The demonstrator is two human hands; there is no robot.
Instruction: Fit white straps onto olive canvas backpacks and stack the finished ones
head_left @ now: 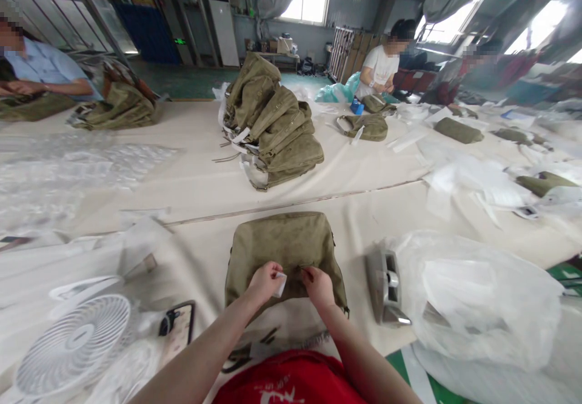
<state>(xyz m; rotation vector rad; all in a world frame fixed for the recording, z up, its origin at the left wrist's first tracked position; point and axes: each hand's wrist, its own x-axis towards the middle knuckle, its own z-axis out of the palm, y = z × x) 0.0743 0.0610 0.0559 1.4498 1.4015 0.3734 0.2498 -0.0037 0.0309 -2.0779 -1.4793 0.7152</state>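
An olive-green fabric bag (284, 237) lies on the table right in front of me. Over its near half, my left hand (266, 282) is closed, with a small white tag (280, 285) pinched between thumb and fingers. A little to the right, my right hand (318, 286) has its fingertips pressed together at the bag's surface. Whatever is between those right fingertips is too small to make out.
A tape dispenser (384, 286) stands right of the bag, beside clear plastic bags (482, 295). A white fan (75, 343) and a phone (179, 331) lie left. Stacked olive bags (277, 125) sit ahead. Co-workers (379, 67) (50, 70) are across the table.
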